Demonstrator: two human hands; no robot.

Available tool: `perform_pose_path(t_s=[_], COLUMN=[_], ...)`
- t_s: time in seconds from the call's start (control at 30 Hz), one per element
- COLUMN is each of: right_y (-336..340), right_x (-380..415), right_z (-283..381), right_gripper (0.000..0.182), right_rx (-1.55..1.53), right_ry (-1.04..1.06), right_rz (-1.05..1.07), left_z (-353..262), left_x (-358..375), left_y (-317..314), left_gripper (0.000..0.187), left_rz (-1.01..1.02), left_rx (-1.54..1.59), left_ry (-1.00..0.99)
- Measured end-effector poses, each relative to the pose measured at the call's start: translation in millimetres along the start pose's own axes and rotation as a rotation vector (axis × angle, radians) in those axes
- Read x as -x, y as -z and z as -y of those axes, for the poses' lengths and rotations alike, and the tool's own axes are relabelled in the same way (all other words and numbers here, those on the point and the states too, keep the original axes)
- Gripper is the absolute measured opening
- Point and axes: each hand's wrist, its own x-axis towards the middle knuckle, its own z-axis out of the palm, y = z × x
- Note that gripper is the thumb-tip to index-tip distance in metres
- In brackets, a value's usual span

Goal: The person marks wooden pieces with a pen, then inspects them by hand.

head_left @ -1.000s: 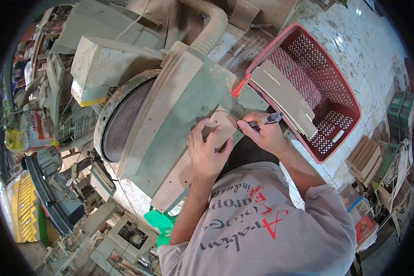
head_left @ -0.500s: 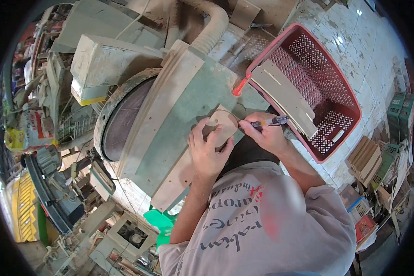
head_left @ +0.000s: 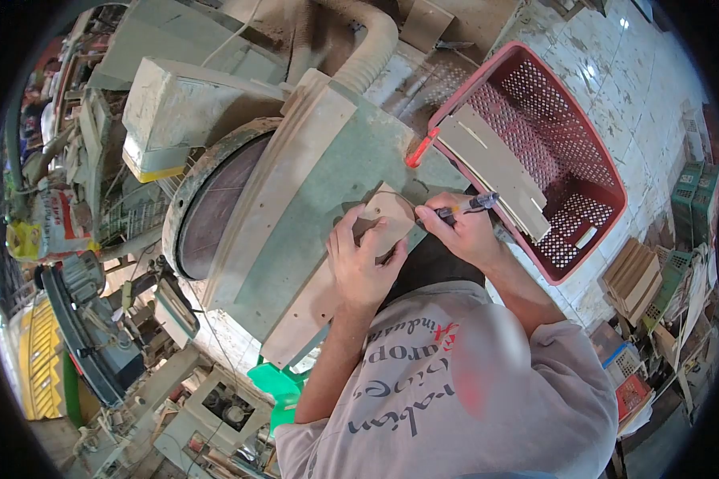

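My left hand [head_left: 363, 259] is curved over a small flat wooden piece [head_left: 397, 229], holding it down on the green table [head_left: 311, 172] of a disc sander. A dark dot marks the top of that piece. My right hand [head_left: 465, 231] grips a marker pen [head_left: 479, 203] near its tip, with the back end pointing right. The pen's tip is at the right edge of the wooden piece; whether it touches cannot be made out. Beneath my left hand, a long wooden strip [head_left: 303, 311] with several dark holes or screw heads runs along the table's near edge.
A red plastic crate [head_left: 607, 172] stands to the right, with flat boards [head_left: 495, 160] across its near side. An orange-red clamp-like piece [head_left: 421, 149] sits at the table corner. The sanding disc [head_left: 220, 207] is at left, below a ribbed hose [head_left: 375, 48]. Wooden blocks [head_left: 633, 275] lie far right.
The back end of the marker pen has tilted slightly upward in the right hand. The left hand and the wooden piece stay in nearly the same place.
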Motion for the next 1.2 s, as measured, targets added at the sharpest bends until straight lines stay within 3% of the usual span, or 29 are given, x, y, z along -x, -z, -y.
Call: perform_pose_path(t_s=[0.23, 0.3, 0.43, 0.57, 0.6, 0.7, 0.77, 0.87, 1.0, 1.1, 1.17, 1.2], right_y=[1.5, -0.1, -2.9, -0.2, -0.6, 1.7, 11.1, 10.0, 3.4, -0.6, 0.7, 0.3], right_x=[-15.0, -13.4, -14.5, -16.0, -17.5, -21.8, -24.4, -26.6, -21.0, -16.7, -14.5, -13.8], right_z=[6.1, 5.4, 6.6, 6.0, 6.3, 11.9, -7.1, 3.9, 6.4, 10.8, -2.2, -5.9], right_gripper=[0.013, 0.012, 0.018, 0.026, 0.026, 0.031, 0.031, 0.030, 0.029, 0.030, 0.030, 0.029], right_rx=[0.047, -0.224, -0.356, -0.183, -0.122, 0.054, 0.113, 0.178, 0.208, 0.339, 0.397, 0.395], right_ry=[-0.061, -0.319, -0.375, -0.341, -0.297, -0.212, -0.158, -0.160, -0.106, -0.070, -0.055, -0.050], right_rz=[-0.038, -0.103, -0.157, -0.113, -0.109, -0.090, -0.046, 0.003, 0.031, 0.068, 0.068, 0.049], left_z=[-3.4, -3.8, -3.0, 2.2, 1.8, -5.8, 4.6, 33.2, 77.2, 106.4, 114.5, 118.2], left_x=[-2.7, -3.2, -6.3, -0.6, 0.6, 10.6, 27.9, 63.4, 141.4, 207.7, 240.0, 248.8], left_y=[3.9, 4.1, 7.8, 10.6, 15.4, 27.9, 41.1, 76.4, 139.8, 158.7, 160.9, 157.6], left_gripper=[0.039, 0.039, 0.036, 0.036, 0.040, 0.045, 0.046, 0.040, 0.033, 0.028, 0.028, 0.028], left_rz=[0.011, 0.004, -0.016, -0.008, 0.076, -0.045, -0.054, -0.243, -0.388, -0.545, -0.497, -0.513], left_rx=[0.009, 0.013, 0.093, 0.116, 0.178, 0.045, 0.070, 0.021, -0.178, -0.191, 0.061, 0.070], left_ry=[-0.005, -0.003, -0.009, -0.002, 0.034, 0.036, 0.111, 0.238, 0.612, 0.727, 0.989, 0.999])
